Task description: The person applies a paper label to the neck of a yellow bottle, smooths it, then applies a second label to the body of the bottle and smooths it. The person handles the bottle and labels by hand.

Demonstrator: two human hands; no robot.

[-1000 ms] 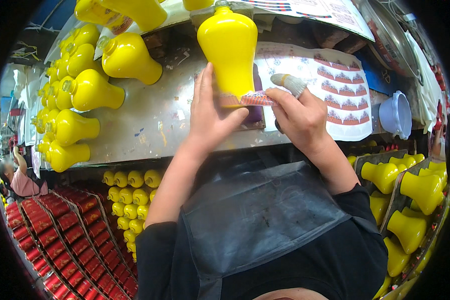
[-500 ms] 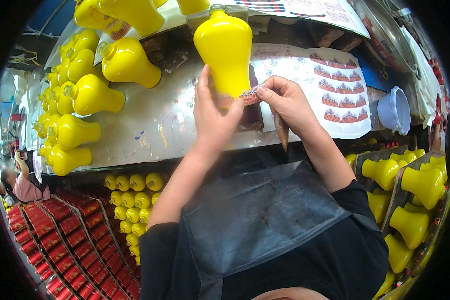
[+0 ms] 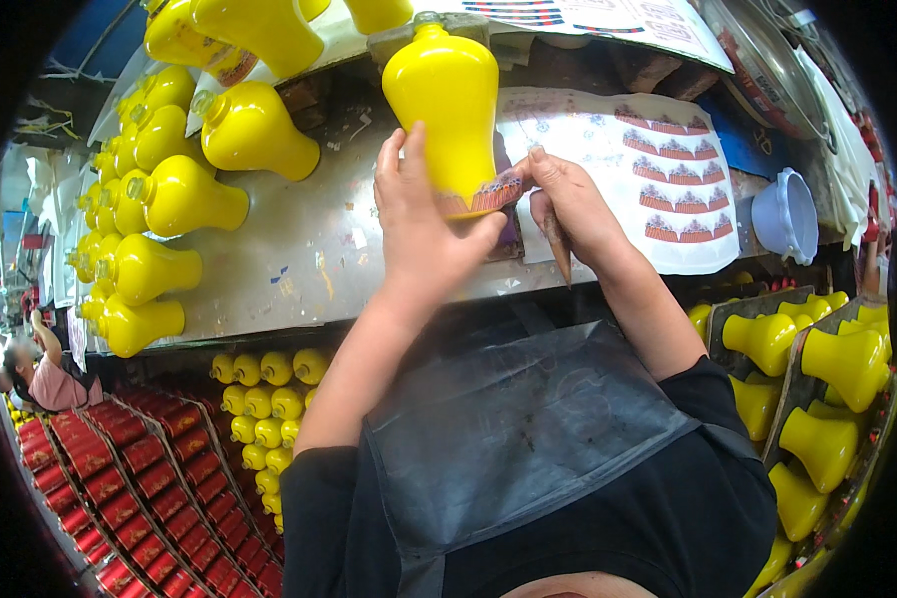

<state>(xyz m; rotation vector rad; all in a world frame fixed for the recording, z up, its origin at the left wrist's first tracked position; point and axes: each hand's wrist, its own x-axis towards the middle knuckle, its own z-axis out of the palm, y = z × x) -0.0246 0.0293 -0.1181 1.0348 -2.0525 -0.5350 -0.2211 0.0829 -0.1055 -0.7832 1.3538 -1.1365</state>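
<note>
A glossy yellow bottle (image 3: 441,100) lies on the worktable with its clear neck pointing away from me and its narrower base toward me. My left hand (image 3: 409,214) is around the base's left side, fingers along the wall and thumb by the bottom edge. A brown-and-purple patterned decal strip (image 3: 495,193) wraps part of the base, its right end standing off the surface. My right hand (image 3: 583,204) pinches that end between thumb and forefinger. Tucked in the same hand, a pointed brown tool (image 3: 558,247) sticks out downward. The bottle's underside is hidden.
Right of the bottle lies a white decal sheet (image 3: 703,261) with several printed strips; beyond it stands a pale lilac tub (image 3: 789,214). Several yellow bottles (image 3: 194,194) lie at the left. Racked bottles (image 3: 817,448) and red boxes (image 3: 120,483) flank me. A person (image 3: 55,379) is far left.
My left hand has shifted on the base, its thumb moving lower and to the right. More of the strip's loose end shows, and my right hand has turned slightly.
</note>
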